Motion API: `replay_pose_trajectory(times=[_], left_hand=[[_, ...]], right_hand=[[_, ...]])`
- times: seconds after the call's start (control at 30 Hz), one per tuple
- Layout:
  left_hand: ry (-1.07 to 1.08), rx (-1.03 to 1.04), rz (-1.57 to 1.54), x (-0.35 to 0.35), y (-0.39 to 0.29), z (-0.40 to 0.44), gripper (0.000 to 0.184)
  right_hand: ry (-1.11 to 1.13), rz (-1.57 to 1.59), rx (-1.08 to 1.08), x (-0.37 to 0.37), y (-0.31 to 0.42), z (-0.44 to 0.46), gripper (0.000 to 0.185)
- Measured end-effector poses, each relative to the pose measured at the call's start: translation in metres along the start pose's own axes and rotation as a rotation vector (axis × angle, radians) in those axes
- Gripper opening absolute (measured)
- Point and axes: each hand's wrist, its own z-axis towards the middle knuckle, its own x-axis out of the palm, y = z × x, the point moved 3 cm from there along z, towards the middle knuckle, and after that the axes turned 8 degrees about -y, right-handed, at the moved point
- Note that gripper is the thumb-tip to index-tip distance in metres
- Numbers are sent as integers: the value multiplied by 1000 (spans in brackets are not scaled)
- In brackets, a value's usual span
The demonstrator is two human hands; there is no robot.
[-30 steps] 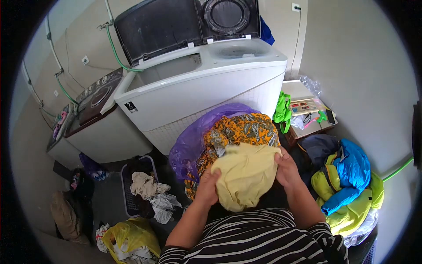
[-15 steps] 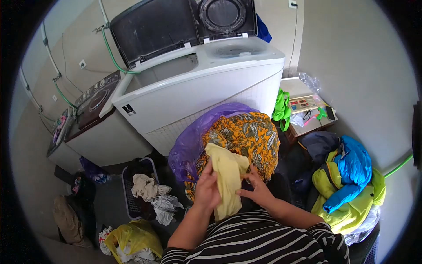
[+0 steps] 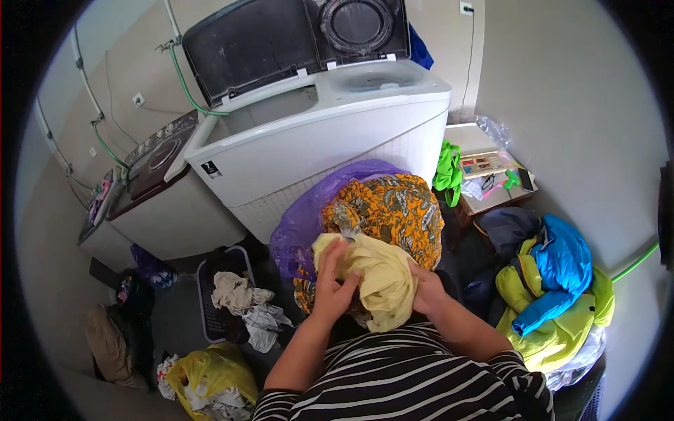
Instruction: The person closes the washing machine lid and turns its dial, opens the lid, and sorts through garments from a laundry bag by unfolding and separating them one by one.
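A pale yellow cloth garment (image 3: pixel 381 279), bunched and partly spread, hangs between my two hands in front of my striped top. My left hand (image 3: pixel 333 286) holds its left side, the thumb over the fabric and the fingers toward its upper edge. My right hand (image 3: pixel 430 292) grips the right edge, its fingertips partly hidden by the cloth. Just beyond the garment lies an orange patterned cloth (image 3: pixel 404 210), heaped in an open purple plastic bag (image 3: pixel 295 235).
A white twin-tub washing machine (image 3: pixel 330 133) stands ahead with its lids up. To the left are a laundry basket (image 3: pixel 209 309) and a yellow bag (image 3: pixel 217 372) of clothes. Blue and lime jackets (image 3: pixel 562 259) pile up at right, below a small table (image 3: pixel 484 203).
The yellow garment has gone from a narrow, upright fold to a wider bunch. My right hand has shifted slightly right to its edge, and my left hand has changed its hold.
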Motion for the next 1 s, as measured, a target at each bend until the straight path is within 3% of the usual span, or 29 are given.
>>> replay_pose_trajectory(times=[0.07, 0.2, 0.4, 0.53, 0.7, 0.87, 1.0], left_hand=[[-83, 70, 145, 0, -4, -2, 47], [209, -691, -564, 20, 5, -28, 33], [32, -416, -611, 14, 10, -25, 20], [-180, -568, -781, -10, -3, -11, 3], [-340, -513, -1062, -35, -8, 7, 12], [-295, -732, -1161, -39, 23, 2, 33], [-202, -743, -1177, -42, 31, 11, 44]], right_hand=[[10, 147, 27, 4, 5, -8, 42], [-11, 108, 22, 6, 5, -22, 47], [56, 193, -36, 9, 23, -32, 48], [-202, -668, -508, -5, 31, -29, 30], [-262, -384, -443, -39, 54, -19, 20], [-207, -304, -388, -13, 73, -41, 15], [-73, -86, -323, 1, 85, -49, 24]])
